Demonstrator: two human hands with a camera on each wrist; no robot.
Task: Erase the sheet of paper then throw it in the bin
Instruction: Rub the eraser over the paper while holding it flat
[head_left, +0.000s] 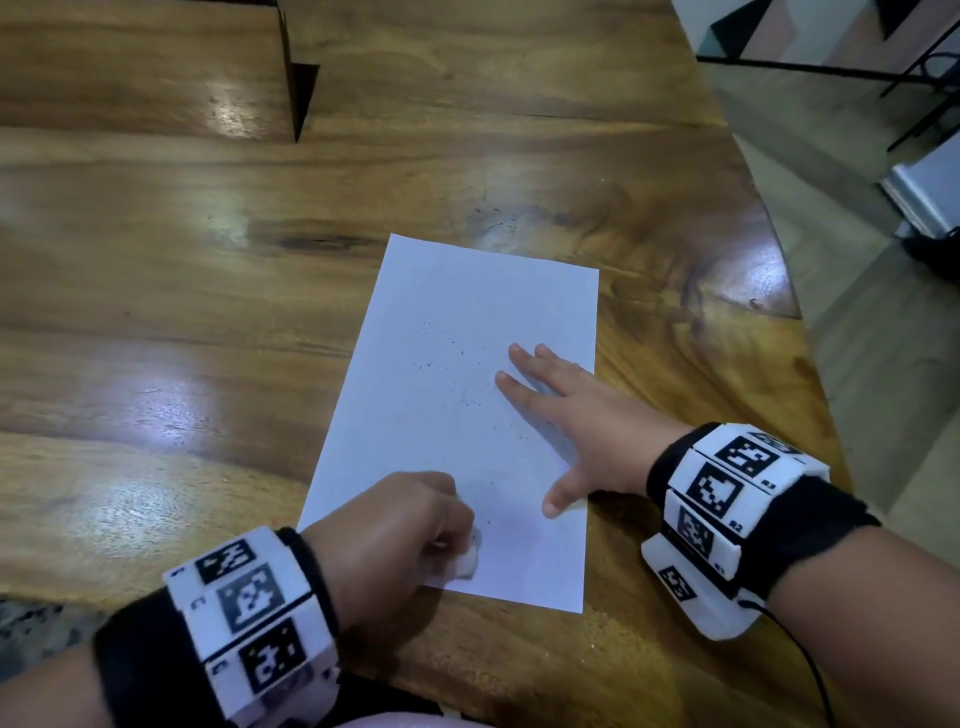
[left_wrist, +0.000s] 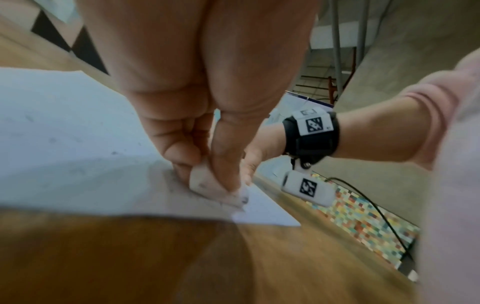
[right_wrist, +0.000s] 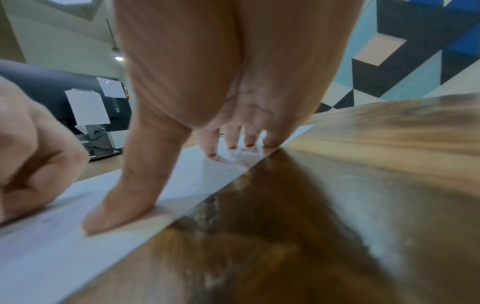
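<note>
Nearest me, my left hand (head_left: 395, 525) is pinched round a small white block eraser (left_wrist: 207, 185), pressed on the near-left corner of the white rectangular sheet of paper (head_left: 452, 364). Sheet lies flat on the glossy brown wooden bench (head_left: 156, 312), long axis running away from me, tilted a bit right. My right hand (head_left: 576, 415) is spread flat, fingers straight, thumb (right_wrist: 124, 195) and fingertips (right_wrist: 270, 142) pinning the sheet's right edge. Further up the page, dark eraser crumbs scattered mid-sheet; no clear marks that I can see. Erasing prob. nearly done. No bin in any view, so I can't tell which hand is closer to it.
</note>
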